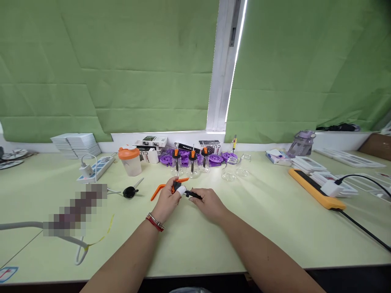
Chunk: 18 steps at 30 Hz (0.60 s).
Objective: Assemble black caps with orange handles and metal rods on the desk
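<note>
Rod [196, 195]: below frame centre, gripped in the fingers of the right hand [211, 203]. The left hand [165, 200] pinches the dark part [177, 185] just beside it. Keep both in line; apply light, even pressure. Contact between them cannot be confirmed.

Here the left hand [169, 199] is held to the right of the orange-lidded cup [130, 162] and on its near side, fingers curled into a firm grip, the white-covered thumb [181, 190] pointed across! Further right of the cup, the right hand [210, 203] is set just beside its partner, thumb and fingers closed in a pinch. Both bare forearms are angled in from the near side of the cup, and the left wrist is ringed by bracelets [155, 222].
</note>
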Motion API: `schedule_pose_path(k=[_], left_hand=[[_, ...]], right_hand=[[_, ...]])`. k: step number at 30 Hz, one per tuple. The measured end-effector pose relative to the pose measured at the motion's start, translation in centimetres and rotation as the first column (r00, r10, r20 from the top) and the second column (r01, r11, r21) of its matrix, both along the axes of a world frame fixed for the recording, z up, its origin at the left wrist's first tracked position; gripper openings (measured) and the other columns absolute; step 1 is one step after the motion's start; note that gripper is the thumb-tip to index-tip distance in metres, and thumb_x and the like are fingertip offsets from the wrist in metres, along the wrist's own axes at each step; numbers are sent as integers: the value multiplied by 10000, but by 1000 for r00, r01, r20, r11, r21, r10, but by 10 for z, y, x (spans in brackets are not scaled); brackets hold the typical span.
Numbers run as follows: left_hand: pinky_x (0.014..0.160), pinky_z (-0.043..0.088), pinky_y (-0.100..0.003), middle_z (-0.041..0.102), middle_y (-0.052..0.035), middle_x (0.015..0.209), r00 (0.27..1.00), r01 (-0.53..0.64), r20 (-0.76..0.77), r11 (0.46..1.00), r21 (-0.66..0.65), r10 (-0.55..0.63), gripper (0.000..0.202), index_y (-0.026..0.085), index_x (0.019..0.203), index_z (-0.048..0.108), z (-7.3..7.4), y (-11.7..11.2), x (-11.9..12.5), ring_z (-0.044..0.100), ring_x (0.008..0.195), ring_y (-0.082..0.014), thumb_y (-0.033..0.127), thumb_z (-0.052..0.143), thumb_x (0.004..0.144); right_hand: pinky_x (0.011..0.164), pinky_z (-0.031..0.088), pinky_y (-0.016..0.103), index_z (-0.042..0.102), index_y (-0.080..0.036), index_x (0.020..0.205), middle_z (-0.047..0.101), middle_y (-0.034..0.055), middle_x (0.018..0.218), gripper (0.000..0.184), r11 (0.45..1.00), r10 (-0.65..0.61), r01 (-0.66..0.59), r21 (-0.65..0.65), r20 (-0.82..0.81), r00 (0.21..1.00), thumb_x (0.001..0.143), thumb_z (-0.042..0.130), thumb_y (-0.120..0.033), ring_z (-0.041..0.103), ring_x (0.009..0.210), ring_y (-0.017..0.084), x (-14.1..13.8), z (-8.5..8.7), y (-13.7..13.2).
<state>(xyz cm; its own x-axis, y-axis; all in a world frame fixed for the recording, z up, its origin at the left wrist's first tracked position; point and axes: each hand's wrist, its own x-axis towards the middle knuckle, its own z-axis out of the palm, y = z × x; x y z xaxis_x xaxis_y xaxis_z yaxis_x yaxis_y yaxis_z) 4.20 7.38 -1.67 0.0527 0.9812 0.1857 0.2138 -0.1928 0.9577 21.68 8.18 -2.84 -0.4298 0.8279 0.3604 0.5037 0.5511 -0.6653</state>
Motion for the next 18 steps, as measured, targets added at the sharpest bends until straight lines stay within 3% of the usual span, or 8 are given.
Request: schedule_pose_path(k=[4, 7, 12, 18], left_hand=[[527, 376, -232, 526, 18, 728, 996, -41, -75, 999, 30, 44, 497, 204, 1183, 479, -4, 2, -2, 433, 561, -102, 422, 583, 749], [526, 365, -215, 504, 36, 710, 991, -103, -86, 994, 47, 107, 397, 208, 1044, 523, -8, 5, -4, 427, 567, -96, 387, 627, 704], [510, 367, -208, 496, 51, 663, 997, -72, -31, 997, -30, 71, 318, 210, 930, 505, -9, 8, -8, 437, 543, -89, 396, 626, 702], [439, 352, -208, 461, 70, 583, 992, -102, 60, 988, -115, 110, 372, 206, 915, 492, -7, 14, -12, 441, 468, -95, 471, 609, 683]], right_hand=[[587, 346, 248, 679, -237, 914, 655, 6, 744, 188, 1000, -6, 7, -13, 46, 999, 839, 514, -287, 535, 642, 153, 2, -3, 2], [615, 355, 241, 690, -243, 919, 677, 2, 796, 188, 999, -25, 28, -17, 122, 992, 830, 526, -262, 564, 692, 153, 2, -6, 4], [642, 354, 236, 695, -259, 936, 697, -2, 840, 207, 998, -65, 67, 0, 213, 975, 842, 510, -261, 587, 728, 150, 0, -9, 6], [641, 329, 235, 692, -267, 935, 699, -2, 866, 217, 997, -80, 73, 33, 302, 950, 854, 491, -260, 586, 767, 152, -3, -8, 5]])
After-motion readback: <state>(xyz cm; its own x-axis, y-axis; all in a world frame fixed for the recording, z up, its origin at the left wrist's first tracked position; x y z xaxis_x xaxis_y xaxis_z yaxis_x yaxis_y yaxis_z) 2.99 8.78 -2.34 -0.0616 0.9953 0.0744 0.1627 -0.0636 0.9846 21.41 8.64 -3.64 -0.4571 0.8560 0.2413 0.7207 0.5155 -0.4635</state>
